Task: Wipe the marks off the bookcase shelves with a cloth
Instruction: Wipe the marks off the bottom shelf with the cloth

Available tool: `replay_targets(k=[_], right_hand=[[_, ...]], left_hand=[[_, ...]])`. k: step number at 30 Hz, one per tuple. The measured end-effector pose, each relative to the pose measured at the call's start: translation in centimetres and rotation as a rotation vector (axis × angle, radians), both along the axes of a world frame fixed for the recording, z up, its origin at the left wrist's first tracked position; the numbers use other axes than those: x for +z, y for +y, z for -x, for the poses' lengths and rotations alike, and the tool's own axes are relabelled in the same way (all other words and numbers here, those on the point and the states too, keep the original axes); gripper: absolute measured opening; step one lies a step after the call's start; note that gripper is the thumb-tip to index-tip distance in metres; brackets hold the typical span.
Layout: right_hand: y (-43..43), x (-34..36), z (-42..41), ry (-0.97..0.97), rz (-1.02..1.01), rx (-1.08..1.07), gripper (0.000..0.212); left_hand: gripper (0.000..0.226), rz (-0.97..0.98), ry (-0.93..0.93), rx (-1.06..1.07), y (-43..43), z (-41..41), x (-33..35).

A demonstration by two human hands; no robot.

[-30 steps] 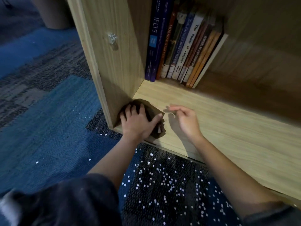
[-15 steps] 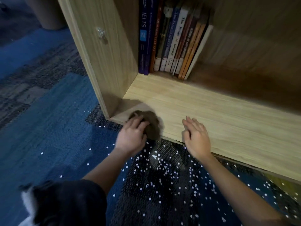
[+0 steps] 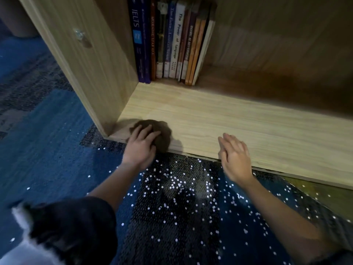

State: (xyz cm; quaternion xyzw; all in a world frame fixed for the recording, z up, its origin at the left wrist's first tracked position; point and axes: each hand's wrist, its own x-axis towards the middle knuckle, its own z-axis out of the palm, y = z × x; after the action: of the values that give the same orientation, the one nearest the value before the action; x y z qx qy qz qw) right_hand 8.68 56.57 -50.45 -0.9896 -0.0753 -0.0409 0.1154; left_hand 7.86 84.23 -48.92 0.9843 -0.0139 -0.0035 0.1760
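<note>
A dark brown cloth [image 3: 162, 131] lies bunched on the front left corner of the bookcase's bottom shelf [image 3: 229, 119], a light wooden board. My left hand [image 3: 140, 144] presses down on the cloth with its fingers spread over it. My right hand [image 3: 234, 153] rests flat on the shelf's front edge, fingers straight, holding nothing. No marks show clearly on the board.
Several books [image 3: 172, 39] stand upright at the back left of the shelf, against the bookcase's side panel [image 3: 89, 60]. The panel carries a small clear knob [image 3: 79, 34]. Blue patterned carpet [image 3: 47, 140] with white specks lies in front. A dark sleeve [image 3: 72, 226] fills the lower left.
My left hand has drawn the cloth from the inner corner toward the shelf's front edge. My right hand moved right and flattened on the front edge.
</note>
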Motion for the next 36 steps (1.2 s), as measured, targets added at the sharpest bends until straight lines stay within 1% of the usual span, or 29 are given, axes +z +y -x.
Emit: replay_targets(k=[2,3,4,6,7,8,10,11,12,13,14,17,19,21,23,25,26,27,28,29,30,31,32,34,35,36], right_hand=[[-0.2,-0.4,0.4,-0.014,0.025,0.002,0.055],[-0.3,-0.5,0.4,-0.021,0.025,0.006,0.059],[-0.3,-0.6,0.4,-0.018,0.022,0.013,0.060],[-0.5,-0.3,0.2,0.003,-0.015,0.025,0.051],[-0.7,-0.2,0.1,0.010,-0.036,0.033,0.046],[-1.0,-0.1,0.2,0.006,-0.052,0.028,0.046],[-1.6,0.1,0.6,-0.047,-0.058,-0.021,0.052],[-1.8,0.1,0.8,-0.073,-0.049,-0.048,0.056],[-2.1,0.1,1.1,-0.071,-0.029,-0.072,0.059],[-2.7,-0.1,1.5,-0.060,-0.005,-0.092,0.059],[-2.8,-0.4,1.7,-0.046,0.011,-0.100,0.059],[-3.1,-0.9,2.1,-0.011,-0.005,-0.139,0.062],[-3.0,-0.7,1.9,-0.049,-0.078,-0.149,0.053],[-3.1,0.1,1.4,-0.058,-0.201,-0.186,0.038],[-3.3,1.3,0.6,-0.024,-0.362,-0.229,0.031],[-3.1,2.3,0.0,0.042,-0.475,-0.246,0.028],[-2.9,2.7,-0.1,0.091,-0.530,-0.240,0.027],[-2.4,2.9,-0.1,0.159,-0.572,-0.219,0.028],[-2.0,3.0,-0.1,0.229,-0.562,-0.191,0.034],[-1.5,3.0,0.0,0.280,-0.502,-0.160,0.043],[-1.2,2.7,0.1,0.295,-0.433,-0.138,0.050],[-0.8,2.4,-0.1,0.275,-0.401,-0.128,0.050],[-0.6,2.3,0.0,0.252,-0.410,-0.136,0.044],[-0.2,2.7,0.0,0.233,-0.498,-0.171,0.019],[-0.3,3.0,-0.1,0.264,-0.534,-0.190,0.017],[-0.6,3.5,-0.2,0.314,-0.549,-0.203,0.022]], left_hand=[[0.046,0.009,-0.078,-0.133,-3.6,0.9,-0.1],[0.043,0.028,-0.068,-0.215,-5.3,1.5,0.4],[0.040,0.067,-0.027,-0.299,-6.9,1.9,1.1],[0.036,0.152,0.102,-0.431,-9.1,2.0,2.3],[0.034,0.204,0.149,-0.451,-9.4,1.7,3.0],[0.032,0.270,0.149,-0.416,-9.1,1.0,3.5],[0.032,0.390,0.039,-0.217,-6.8,-1.2,3.6],[0.036,0.354,-0.036,-0.112,-5.4,-2.2,3.3],[0.040,0.258,-0.085,-0.042,-4.2,-3.0,2.8],[0.044,0.177,-0.091,-0.017,-3.8,-3.5,2.4],[0.046,0.126,-0.058,-0.011,-3.7,-3.8,1.9],[0.047,0.038,0.054,-0.112,-7.2,-3.1,0.7],[0.047,0.039,0.051,-0.242,-9.9,-2.1,0.5],[0.046,0.093,0.097,-0.395,-11.8,-0.9,0.8],[0.042,0.192,0.183,-0.481,-12.7,-0.4,1.1],[0.037,0.425,0.316,-0.439,-12.3,-0.7,2.0],[0.035,0.556,0.351,-0.370,-11.7,-1.1,2.7],[0.034,0.599,0.330,-0.298,-10.7,-1.8,3.1],[0.036,0.509,0.256,-0.255,-9.7,-2.5,3.4],[0.038,0.357,0.190,-0.229,-8.8,-3.1,3.2],[0.039,0.215,0.153,-0.231,-8.2,-3.3,2.9],[0.036,0.148,0.135,-0.231,-8.0,-3.3,2.4],[0.030,0.137,0.131,-0.229,-8.4,-2.9,2.1],[0.023,0.150,0.105,-0.244,-9.6,-2.0,1.6],[0.022,0.159,0.092,-0.266,-10.1,-1.8,1.4],[0.022,0.168,0.093,-0.284,-10.6,-1.8,1.6]])
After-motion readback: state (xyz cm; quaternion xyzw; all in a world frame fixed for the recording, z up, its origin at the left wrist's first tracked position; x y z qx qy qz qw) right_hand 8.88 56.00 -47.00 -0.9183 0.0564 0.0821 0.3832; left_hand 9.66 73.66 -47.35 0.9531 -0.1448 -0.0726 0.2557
